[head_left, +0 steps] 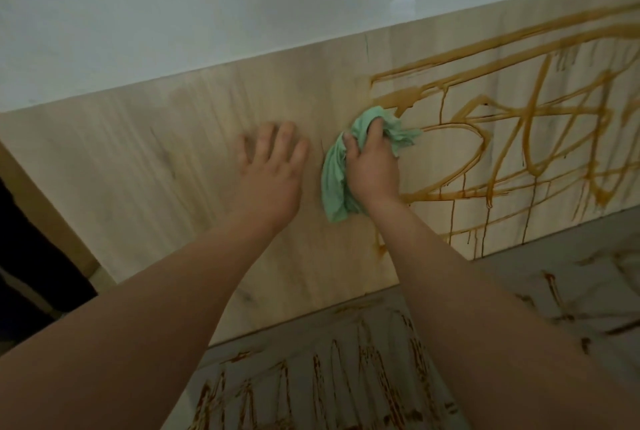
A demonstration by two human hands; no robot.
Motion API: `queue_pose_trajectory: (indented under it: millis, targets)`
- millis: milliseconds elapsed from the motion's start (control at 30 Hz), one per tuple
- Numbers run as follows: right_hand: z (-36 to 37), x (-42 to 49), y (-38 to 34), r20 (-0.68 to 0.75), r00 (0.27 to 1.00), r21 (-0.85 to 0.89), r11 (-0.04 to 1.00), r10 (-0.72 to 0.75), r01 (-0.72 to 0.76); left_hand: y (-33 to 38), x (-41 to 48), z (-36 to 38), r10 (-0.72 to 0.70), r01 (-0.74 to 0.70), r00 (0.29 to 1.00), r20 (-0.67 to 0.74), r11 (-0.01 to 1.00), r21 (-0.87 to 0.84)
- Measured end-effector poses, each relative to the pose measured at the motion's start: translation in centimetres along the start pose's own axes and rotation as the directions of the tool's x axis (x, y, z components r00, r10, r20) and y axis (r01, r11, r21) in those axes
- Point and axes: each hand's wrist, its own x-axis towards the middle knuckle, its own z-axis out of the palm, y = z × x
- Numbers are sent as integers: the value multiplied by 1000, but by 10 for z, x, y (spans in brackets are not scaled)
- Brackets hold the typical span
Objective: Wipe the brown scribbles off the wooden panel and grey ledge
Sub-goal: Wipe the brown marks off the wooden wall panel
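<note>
A pale wooden panel [145,166] stands upright along the wall. Its left half shows bare wood; its right half carries dripping brown scribbles [540,139]. My right hand [374,166] grips a bunched green cloth [334,184] and presses it on the panel at the left edge of the scribbles. My left hand [273,159] lies flat on the bare wood just left of the cloth, fingers straight. Below the panel runs the grey ledge [540,260], marked with darker brown scribbles [346,377].
A white wall [207,14] rises above the panel. At the far left the panel ends at a dark gap [24,249]. My forearms cross the lower part of the view and hide part of the ledge.
</note>
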Motion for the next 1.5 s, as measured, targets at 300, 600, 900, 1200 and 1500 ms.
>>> queue_pose_trajectory:
  millis: [300, 600, 900, 1200, 1500]
  targets:
    - [-21, 15, -1, 25, 997, -56, 996, -73, 75, 1, 54, -23, -77, 78, 997, 22, 993, -87]
    - [-63, 79, -14, -32, 976, -5, 976, -217, 217, 24, 55, -23, -120, 124, 992, 33, 976, -178]
    - [-72, 47, 23, 91, 987, -42, 991, 129, -125, 35, 48, 2, -24, 37, 992, 120, 994, -102]
    - [-97, 98, 3, -22, 975, -306, 930, -219, 202, 42, 43, 6, -40, 45, 997, 71, 997, -71]
    - [-85, 71, 47, -84, 996, -286, 956, 34, -57, 46, 44, 4, -42, 49, 994, 104, 997, -59]
